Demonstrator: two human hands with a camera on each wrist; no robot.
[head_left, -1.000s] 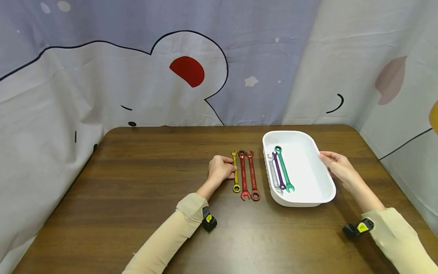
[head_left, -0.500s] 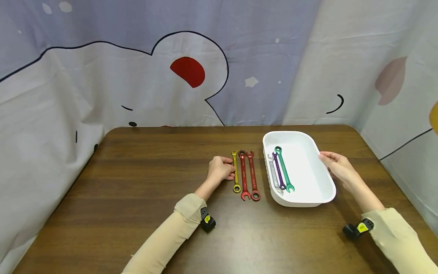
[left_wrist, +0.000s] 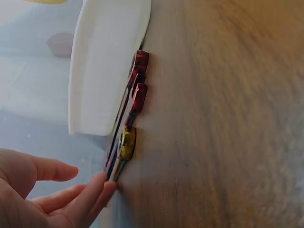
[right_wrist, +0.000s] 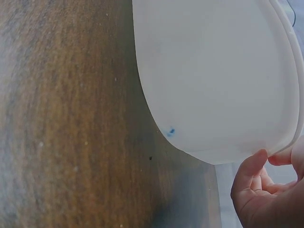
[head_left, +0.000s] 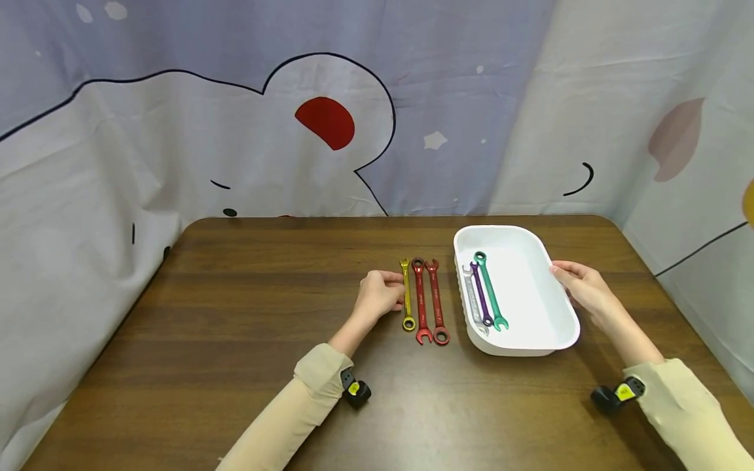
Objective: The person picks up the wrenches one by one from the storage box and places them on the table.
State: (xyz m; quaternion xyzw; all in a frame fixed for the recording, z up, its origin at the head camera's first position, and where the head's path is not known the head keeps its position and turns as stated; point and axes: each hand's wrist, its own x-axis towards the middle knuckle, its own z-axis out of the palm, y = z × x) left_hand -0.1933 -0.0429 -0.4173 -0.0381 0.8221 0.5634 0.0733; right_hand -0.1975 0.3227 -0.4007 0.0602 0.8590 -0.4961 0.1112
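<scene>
A yellow wrench (head_left: 407, 297) lies at the left end of a row, beside two red wrenches, a nearer one (head_left: 421, 301) and a farther one (head_left: 436, 304). My left hand (head_left: 378, 293) is at the yellow wrench's left side. In the left wrist view its thumb (left_wrist: 59, 170) stands apart from the fingers, whose tips are at the wrench; contact is hard to tell. My right hand (head_left: 583, 288) pinches the right rim of a white tray (head_left: 533, 294), seen close up in the right wrist view (right_wrist: 266, 185).
Inside the tray, along its left side, lie a silver wrench (head_left: 472, 297), a purple wrench (head_left: 481, 294) and a green wrench (head_left: 491, 291). The tray stands right of the row on a brown wooden table (head_left: 235, 314). A printed curtain (head_left: 235, 131) hangs behind.
My left hand has drawn back slightly to the left from the yellow wrench, which stays in place. My right hand still holds the tray's rim.
</scene>
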